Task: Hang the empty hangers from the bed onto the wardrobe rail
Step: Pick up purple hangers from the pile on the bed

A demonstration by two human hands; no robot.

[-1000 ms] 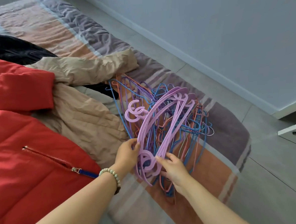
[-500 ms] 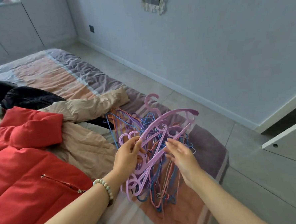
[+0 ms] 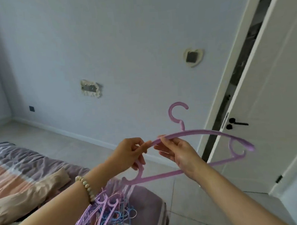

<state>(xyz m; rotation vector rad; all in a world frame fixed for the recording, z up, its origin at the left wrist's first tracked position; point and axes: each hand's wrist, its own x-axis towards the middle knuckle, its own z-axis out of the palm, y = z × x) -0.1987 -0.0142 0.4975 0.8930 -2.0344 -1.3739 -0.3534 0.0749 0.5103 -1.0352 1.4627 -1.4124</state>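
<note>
A lilac plastic hanger (image 3: 206, 132) is held up in the air in front of the wall, hook pointing up. My left hand (image 3: 129, 154) pinches its left shoulder end, fingers curled round the bar. My right hand (image 3: 178, 154) grips the top bar just beside the left hand. A bundle of several more hangers (image 3: 102, 217), lilac, blue and orange, hangs below my left wrist over the corner of the bed (image 3: 146, 197). The wardrobe rail is not in view.
A beige jacket (image 3: 32, 190) lies on the striped bedspread at the left. A white door (image 3: 269, 115) with a black handle stands ajar at the right. Grey floor tiles run between the bed and the wall.
My hands lifted one lilac hanger out of the pile and raised it. The view swung up from the bed towards the wall and the door.
</note>
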